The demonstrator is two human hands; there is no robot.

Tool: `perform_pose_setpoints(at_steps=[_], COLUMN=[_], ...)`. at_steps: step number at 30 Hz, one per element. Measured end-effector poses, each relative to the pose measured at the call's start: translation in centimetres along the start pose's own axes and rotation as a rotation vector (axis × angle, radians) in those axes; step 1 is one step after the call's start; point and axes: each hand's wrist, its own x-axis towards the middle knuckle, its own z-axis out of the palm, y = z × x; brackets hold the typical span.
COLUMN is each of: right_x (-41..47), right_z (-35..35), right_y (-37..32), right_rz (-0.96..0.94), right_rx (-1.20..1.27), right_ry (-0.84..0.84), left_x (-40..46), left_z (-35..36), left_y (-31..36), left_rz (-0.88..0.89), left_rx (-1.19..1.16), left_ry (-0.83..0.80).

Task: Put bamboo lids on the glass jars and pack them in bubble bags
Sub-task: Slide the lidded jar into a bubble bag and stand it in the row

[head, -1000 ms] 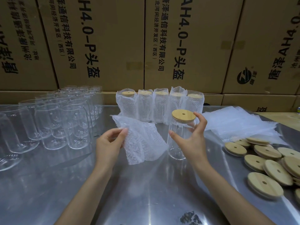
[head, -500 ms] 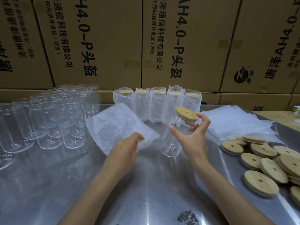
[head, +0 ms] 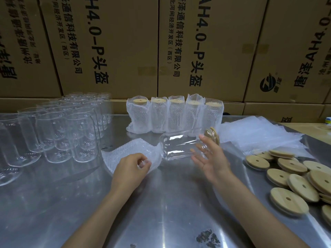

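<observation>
A clear glass jar (head: 179, 146) with a bamboo lid (head: 212, 135) lies tipped on its side above the steel table, base pointing left. My right hand (head: 212, 158) holds it near the lid end, fingers curved around the glass. Just left of the jar's base lies a bubble bag (head: 125, 154), and my left hand (head: 130, 169) pinches its edge, with the bag mouth next to the jar's base. Several packed jars (head: 174, 114) in bubble bags stand in a row behind.
Several empty glass jars (head: 59, 131) stand at the left. Loose bamboo lids (head: 290, 178) are piled at the right, with a stack of flat bubble bags (head: 258, 135) behind them. Cardboard boxes (head: 197, 51) wall off the back of the steel table (head: 161, 212).
The lidded jar went from upright to lying on its side, base toward the bag. My left hand lowered the bubble bag to the table and now pinches its near edge.
</observation>
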Motion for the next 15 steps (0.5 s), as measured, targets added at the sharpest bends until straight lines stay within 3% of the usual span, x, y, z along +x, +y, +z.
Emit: perform_pose_setpoints(at_steps=[9, 15], right_x=[-0.5, -0.5], right_z=[0.9, 0.8], right_y=[1.4, 1.4], right_rz=[0.159, 0.139], right_rx=[-0.027, -0.088], right_ry=[-0.238, -0.148], left_x=[0.1, 0.6], left_z=[0.4, -0.5], left_y=[0.6, 0.5], left_rz=[-0.158, -0.270], left_rx=[-0.178, -0.452], left_ry=[-0.084, -0.038])
